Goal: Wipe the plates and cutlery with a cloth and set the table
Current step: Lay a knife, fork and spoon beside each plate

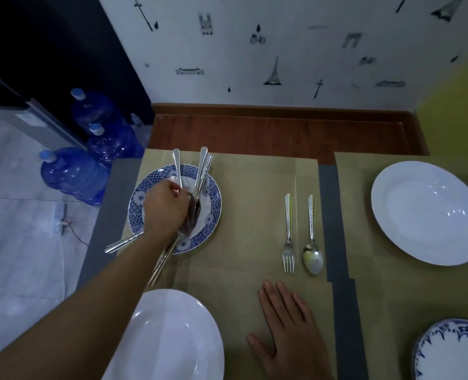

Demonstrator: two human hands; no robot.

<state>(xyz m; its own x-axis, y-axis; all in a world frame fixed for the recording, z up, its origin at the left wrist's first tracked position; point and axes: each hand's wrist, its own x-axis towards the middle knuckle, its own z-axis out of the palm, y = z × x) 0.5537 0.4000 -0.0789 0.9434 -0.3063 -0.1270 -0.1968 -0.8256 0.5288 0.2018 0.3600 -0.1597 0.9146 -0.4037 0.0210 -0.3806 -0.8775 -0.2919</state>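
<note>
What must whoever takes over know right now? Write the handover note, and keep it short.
Left hand: grips a cutlery bundle over the blue patterned plate, far left.
Right hand: flat and open on the placemat, holding nothing.
Done: one fork and one spoon lie side by side on the mat. The far white plate, near white plate and blue-edged plate are out.
Left: lay the bundle's pieces beside the plates. No cloth is in view, so wiping cannot be judged.
</note>
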